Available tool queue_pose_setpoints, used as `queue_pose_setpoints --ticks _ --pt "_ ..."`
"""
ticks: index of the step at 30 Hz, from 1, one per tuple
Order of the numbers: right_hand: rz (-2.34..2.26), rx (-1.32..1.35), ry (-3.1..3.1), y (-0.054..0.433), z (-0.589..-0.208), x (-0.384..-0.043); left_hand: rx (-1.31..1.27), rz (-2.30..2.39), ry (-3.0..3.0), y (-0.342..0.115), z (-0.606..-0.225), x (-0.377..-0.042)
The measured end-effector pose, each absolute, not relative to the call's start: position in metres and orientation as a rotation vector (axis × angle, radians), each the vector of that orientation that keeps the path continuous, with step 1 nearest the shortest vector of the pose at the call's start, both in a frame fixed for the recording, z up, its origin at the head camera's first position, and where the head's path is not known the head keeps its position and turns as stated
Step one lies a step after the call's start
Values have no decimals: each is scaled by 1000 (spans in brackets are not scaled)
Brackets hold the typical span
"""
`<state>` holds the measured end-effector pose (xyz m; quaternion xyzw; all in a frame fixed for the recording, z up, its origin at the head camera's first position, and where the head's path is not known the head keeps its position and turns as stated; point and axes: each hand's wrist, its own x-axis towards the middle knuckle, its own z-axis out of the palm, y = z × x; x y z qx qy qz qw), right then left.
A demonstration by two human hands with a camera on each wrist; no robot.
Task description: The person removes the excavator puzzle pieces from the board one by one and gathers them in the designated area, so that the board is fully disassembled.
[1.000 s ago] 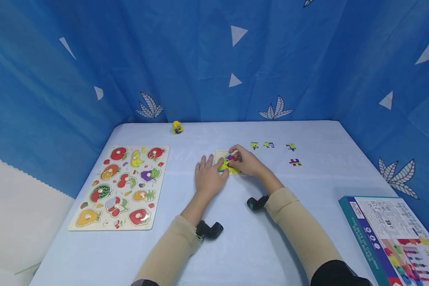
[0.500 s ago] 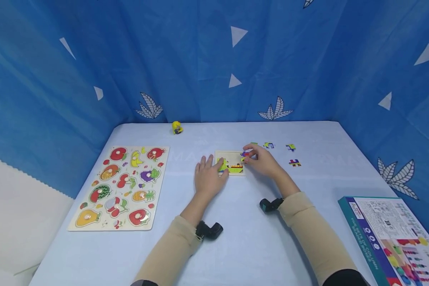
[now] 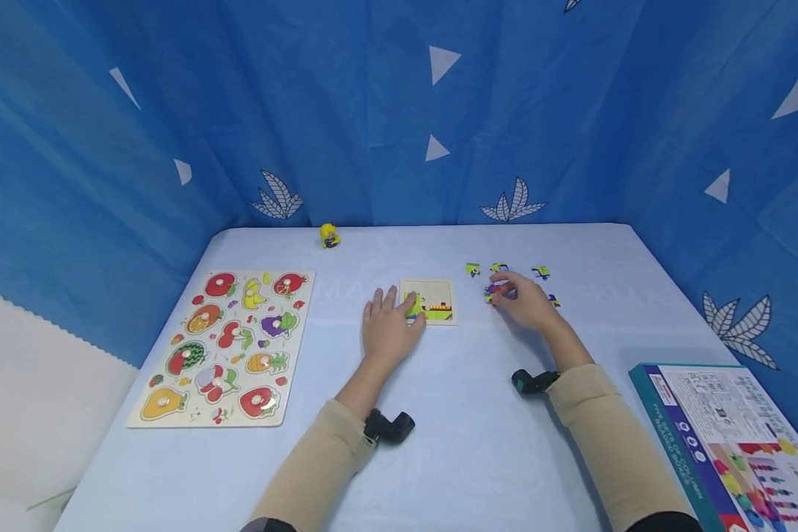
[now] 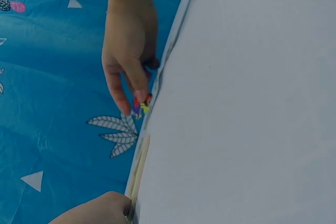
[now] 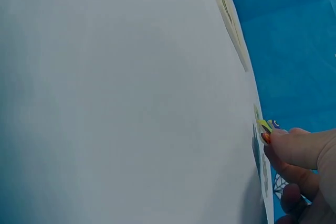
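My right hand (image 3: pixel 525 299) pinches a small purple, red and yellow jigsaw piece (image 3: pixel 490 293) between thumb and fingers. The same piece (image 5: pixel 266 127) shows at the fingertips in the right wrist view, held above the table. To its left lies a small wooden puzzle tray (image 3: pixel 432 281), with yellow-green pieces fitted along its lower part and its upper part bare. Fingers spread, my left hand (image 3: pixel 391 332) rests on the tray's left side and covers part of it. Loose jigsaw pieces lie around the right hand: one (image 3: pixel 473 270) left of it, another (image 3: pixel 541 273) behind, and one (image 3: pixel 554 301) partly hidden by it.
A large fruit peg puzzle board (image 3: pixel 292 355) lies on the left of the white table. A boxed toy (image 3: pixel 718 414) sits at the right front. At the back edge stands a small yellow figure (image 3: pixel 329 236). Blue curtains (image 3: pixel 372 111) surround the table.
My right hand has lifted away from the tray and moved right with the jigsaw piece, now near the loose pieces. The tray's upper part is uncovered. My left hand has stayed put.
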<state>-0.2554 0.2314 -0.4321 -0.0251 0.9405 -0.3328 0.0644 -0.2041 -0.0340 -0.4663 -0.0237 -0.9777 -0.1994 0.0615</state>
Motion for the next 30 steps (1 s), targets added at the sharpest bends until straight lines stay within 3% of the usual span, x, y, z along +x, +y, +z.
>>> queue_pose_setpoints --ticks 30 --pt "-807 -124 2948 250 -428 -251 -73 -629 -2947 -34 -464 -202"
